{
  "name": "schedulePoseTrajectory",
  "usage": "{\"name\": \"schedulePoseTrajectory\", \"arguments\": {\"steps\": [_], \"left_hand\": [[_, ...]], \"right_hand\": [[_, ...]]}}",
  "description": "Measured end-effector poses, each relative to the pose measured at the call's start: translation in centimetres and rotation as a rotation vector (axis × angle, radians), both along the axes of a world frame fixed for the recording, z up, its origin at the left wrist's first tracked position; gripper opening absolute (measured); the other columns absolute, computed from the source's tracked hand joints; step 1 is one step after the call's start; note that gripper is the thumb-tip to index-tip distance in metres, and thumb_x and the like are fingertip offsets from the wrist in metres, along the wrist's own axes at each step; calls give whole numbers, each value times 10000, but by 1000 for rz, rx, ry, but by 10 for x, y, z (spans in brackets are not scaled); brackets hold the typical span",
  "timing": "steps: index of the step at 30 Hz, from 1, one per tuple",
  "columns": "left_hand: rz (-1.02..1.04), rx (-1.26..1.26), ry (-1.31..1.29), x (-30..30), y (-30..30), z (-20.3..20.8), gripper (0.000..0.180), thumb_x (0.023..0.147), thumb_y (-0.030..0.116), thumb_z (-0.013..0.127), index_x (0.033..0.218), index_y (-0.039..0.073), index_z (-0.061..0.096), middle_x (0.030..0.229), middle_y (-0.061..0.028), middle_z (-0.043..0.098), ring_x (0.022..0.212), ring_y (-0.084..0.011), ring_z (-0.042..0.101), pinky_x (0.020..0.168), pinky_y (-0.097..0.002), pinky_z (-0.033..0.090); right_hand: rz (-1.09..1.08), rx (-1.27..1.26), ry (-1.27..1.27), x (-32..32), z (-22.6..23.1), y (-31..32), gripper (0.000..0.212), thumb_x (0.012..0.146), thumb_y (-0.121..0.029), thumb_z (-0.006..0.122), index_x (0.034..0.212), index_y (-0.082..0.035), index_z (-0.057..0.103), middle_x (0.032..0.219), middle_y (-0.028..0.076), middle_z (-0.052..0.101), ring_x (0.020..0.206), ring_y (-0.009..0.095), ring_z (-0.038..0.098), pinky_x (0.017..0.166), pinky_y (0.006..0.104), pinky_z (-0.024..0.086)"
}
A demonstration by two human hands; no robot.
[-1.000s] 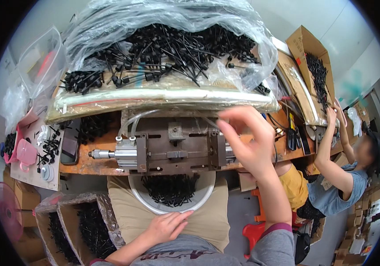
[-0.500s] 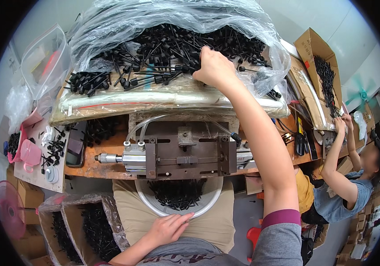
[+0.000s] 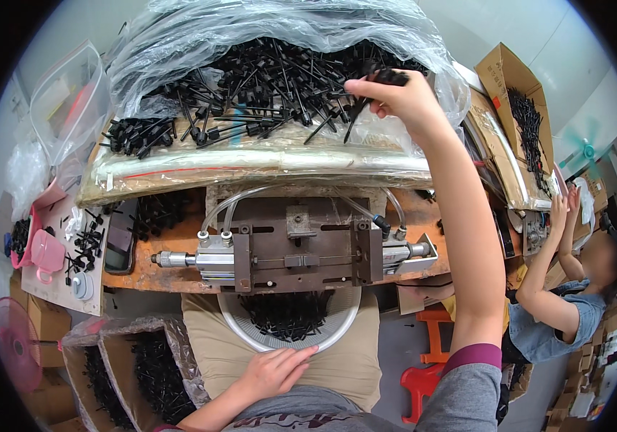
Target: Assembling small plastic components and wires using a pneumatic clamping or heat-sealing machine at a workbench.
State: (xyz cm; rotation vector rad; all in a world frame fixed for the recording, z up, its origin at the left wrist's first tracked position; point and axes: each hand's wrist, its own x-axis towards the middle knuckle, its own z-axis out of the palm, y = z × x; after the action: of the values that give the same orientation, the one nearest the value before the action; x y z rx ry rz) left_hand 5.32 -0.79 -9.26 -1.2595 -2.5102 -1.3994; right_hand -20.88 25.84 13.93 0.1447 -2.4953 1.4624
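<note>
The right hand (image 3: 407, 97) is clasping black plastic rods (image 3: 387, 76), seemingly gathering; lifting is likely demanding firmness. The left hand (image 3: 276, 371) is resting slack.

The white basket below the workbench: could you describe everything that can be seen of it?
The white basket looks like plastic, with a finely perforated wall and a thick, smooth, rounded rim. It sits mouth-up on the person's lap, between the thighs. Its far side is hidden beneath the dark metal fixture, so only the near curve shows. Many thin black pieces lie jumbled inside. The left hand rests its fingers at the near rim.
</note>
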Motion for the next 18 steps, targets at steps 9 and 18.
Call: {"name": "schedulePoseTrajectory", "arguments": {"steps": [9, 18], "left_hand": [[190, 329, 150, -35, -1, 57, 483, 729, -5, 736, 1183, -6, 570, 942, -125, 671, 759, -267, 642, 661, -325, 525], [308, 390, 185, -65, 15, 108, 492, 679, -12, 793, 1137, -33, 615, 1044, -168, 652, 915, -267, 653, 766, -325, 544]], "right_hand": [[154, -582, 30, 65, -32, -16, 243, 840, -181, 718, 973, 17, 673, 863, 71, 662, 669, 116, 608, 604, 252, 510], [372, -1029, -460, 184, -99, -64, 158, 924, -162, 623, 945, -5, 615, 898, 91, 653, 634, 100, 591, 527, 243, 472]]}}
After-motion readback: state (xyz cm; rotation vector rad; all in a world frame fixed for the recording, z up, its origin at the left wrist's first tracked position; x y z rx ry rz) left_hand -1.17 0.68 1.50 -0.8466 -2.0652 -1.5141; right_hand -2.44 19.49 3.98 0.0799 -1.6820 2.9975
